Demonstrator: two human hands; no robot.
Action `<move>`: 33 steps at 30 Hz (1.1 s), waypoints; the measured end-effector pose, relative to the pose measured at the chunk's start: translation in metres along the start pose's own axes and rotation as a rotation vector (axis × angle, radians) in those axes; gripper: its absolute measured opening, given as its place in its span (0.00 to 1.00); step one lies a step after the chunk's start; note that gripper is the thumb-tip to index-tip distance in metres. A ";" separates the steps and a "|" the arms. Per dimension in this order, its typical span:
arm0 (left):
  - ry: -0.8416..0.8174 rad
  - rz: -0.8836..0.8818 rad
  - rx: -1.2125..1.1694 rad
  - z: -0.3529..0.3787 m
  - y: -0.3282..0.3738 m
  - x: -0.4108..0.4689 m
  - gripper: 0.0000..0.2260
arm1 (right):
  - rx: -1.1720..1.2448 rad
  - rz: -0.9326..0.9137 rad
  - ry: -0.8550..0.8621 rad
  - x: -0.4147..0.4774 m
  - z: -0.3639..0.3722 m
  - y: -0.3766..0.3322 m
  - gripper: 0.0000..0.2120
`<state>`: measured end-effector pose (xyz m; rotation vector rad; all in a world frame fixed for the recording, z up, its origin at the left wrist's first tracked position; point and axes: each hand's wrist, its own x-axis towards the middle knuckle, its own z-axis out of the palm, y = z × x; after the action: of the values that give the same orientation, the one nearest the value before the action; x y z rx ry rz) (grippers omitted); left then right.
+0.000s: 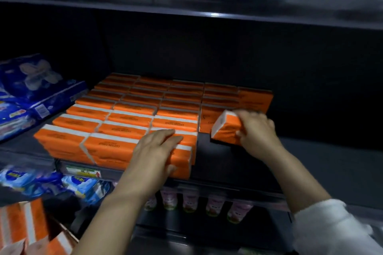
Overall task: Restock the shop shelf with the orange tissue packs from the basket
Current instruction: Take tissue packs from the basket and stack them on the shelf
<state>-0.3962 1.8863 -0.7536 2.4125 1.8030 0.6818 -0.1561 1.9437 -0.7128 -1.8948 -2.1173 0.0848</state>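
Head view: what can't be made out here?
All in the head view:
- Tissue pack in right hand: far end covered by that hand, motion-blurred.
- Lower-left orange packs: blurred, cut by frame edge; basket not discernible.
- Shelf label: too small to read.
- Pink bottles: tops hidden by shelf edge.

Orange tissue packs (132, 122) in tight stacked rows on dark shelf (219, 157), loose pack (227, 128) tilted just beside them

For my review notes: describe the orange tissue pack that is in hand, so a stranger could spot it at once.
Find the dark middle shelf holding a big block of orange tissue packs. At the block's right end, over bare shelf, the right hand grips a single pack. Unlike the neatly rowed packs, it is tilted, its white end showing.
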 end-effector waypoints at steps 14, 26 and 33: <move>-0.005 0.016 -0.019 0.000 -0.004 0.000 0.36 | 0.055 -0.105 0.002 0.031 0.034 -0.024 0.29; 0.032 0.052 -0.003 -0.002 -0.003 -0.003 0.35 | -0.001 -0.117 0.051 0.022 0.037 -0.029 0.26; 0.018 0.054 0.062 -0.006 -0.001 -0.003 0.37 | 0.059 -0.058 0.120 0.012 0.017 -0.040 0.26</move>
<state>-0.4000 1.8823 -0.7498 2.5108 1.7981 0.6645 -0.1996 1.9528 -0.7170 -1.7585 -2.0651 0.0211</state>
